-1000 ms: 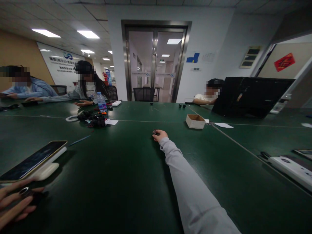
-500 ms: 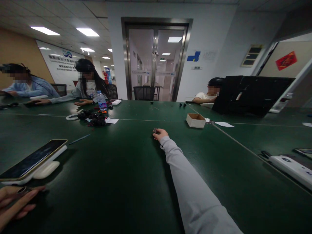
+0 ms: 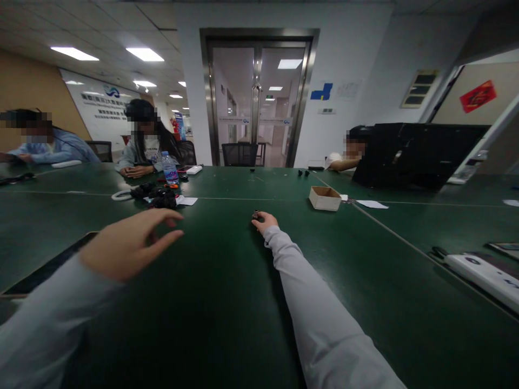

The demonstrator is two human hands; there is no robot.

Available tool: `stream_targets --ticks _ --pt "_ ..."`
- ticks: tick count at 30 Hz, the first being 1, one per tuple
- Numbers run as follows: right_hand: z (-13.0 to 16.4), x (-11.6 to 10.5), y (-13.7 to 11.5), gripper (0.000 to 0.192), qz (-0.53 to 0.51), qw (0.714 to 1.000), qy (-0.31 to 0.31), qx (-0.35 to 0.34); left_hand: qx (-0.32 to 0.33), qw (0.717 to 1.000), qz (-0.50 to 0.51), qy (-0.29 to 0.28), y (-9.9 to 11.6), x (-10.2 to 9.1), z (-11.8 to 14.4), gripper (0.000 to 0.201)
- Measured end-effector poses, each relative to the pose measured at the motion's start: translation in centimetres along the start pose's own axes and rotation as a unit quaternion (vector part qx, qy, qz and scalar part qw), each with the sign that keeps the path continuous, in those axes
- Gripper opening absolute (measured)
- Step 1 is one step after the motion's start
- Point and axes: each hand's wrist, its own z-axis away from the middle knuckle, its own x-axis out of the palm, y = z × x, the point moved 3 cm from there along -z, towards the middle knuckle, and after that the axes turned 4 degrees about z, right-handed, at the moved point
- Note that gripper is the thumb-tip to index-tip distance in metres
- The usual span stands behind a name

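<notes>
My right hand point(image 3: 266, 220) rests low over the middle of the green table point(image 3: 211, 302), its fingertips closed on a small dark metallic piece point(image 3: 255, 215), too small to name exactly. My left hand point(image 3: 132, 240) hangs over the table on the left, thumb and fingers curved and apart, with nothing visible between them. Under my left forearm lies a phone point(image 3: 42, 273), mostly covered from view.
Ahead stand a small open cardboard box point(image 3: 325, 200), a black cable bundle point(image 3: 156, 195), a roll of tape point(image 3: 120, 195) and a water bottle point(image 3: 169, 168). A white device point(image 3: 482, 278) lies at right, a black monitor point(image 3: 417, 156) behind. Several people sit across the table.
My left hand has moved up and forward from the lower left; the small metal ring-like piece it held is out of sight. My right hand has barely shifted. A person opposite drew their hands together.
</notes>
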Motion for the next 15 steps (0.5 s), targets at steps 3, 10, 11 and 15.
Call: stream_targets --ticks 3,10,11,15 --pt "0.1 -0.1 -0.4 0.030 0.019 0.999 0.025 -0.042 0.103 0.990 0.053 -0.077 4.2 5.8 -6.4 0.035" --pt "-0.2 -0.4 -0.6 0.029 0.071 0.996 0.028 -0.054 0.017 0.950 0.312 -0.002 6.6 18.7 -16.2 0.030" --pt "-0.3 -0.4 -0.5 0.029 0.078 0.995 0.028 -0.052 0.013 0.938 0.345 0.007 6.8 19.7 -16.4 0.029" --pt "-0.3 -0.4 -0.5 0.026 0.085 0.994 0.024 -0.060 -0.003 0.898 0.440 0.025 6.5 22.5 -15.5 0.032"
